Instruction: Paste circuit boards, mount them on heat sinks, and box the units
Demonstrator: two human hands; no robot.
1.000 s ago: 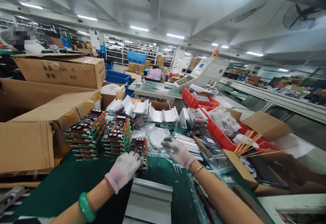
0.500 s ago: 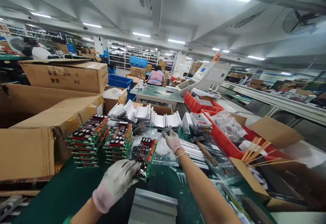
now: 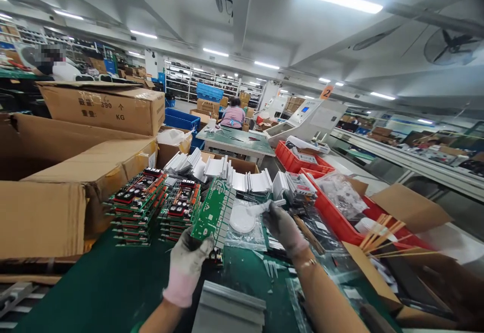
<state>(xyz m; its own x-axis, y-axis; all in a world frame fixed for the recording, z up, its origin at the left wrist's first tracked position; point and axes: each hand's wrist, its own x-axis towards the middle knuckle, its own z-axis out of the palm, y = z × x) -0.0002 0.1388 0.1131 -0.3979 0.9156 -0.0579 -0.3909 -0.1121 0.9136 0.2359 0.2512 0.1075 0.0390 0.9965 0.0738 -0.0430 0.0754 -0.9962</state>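
Note:
My left hand (image 3: pixel 191 262), in a pale glove, grips the lower end of a green circuit board (image 3: pixel 214 212), its flat underside facing me and tilted up. Part of another board shows beneath it. My gloved right hand (image 3: pixel 283 227) is closed on a small light-coloured tool (image 3: pixel 278 203), whose exact kind I cannot make out. A white round lid (image 3: pixel 242 219) lies on clear plastic between the hands. Two stacks of circuit boards (image 3: pixel 138 207) (image 3: pixel 179 209) stand to the left. A grey metal profile (image 3: pixel 229 309) lies at the near edge of the green table.
Large cardboard boxes (image 3: pixel 102 108) stand at the left. Silver metal profiles (image 3: pixel 259 180) are lined up behind the boards. Red crates (image 3: pixel 333 204) and an open carton with wooden sticks (image 3: pixel 378 234) are at the right, near a hammer handle (image 3: pixel 310 234). A person (image 3: pixel 232 116) sits further back.
My left hand has lifted a circuit board and turned its underside towards me. My right hand has moved right and nearer, with the light-coloured tool now showing between its fingers.

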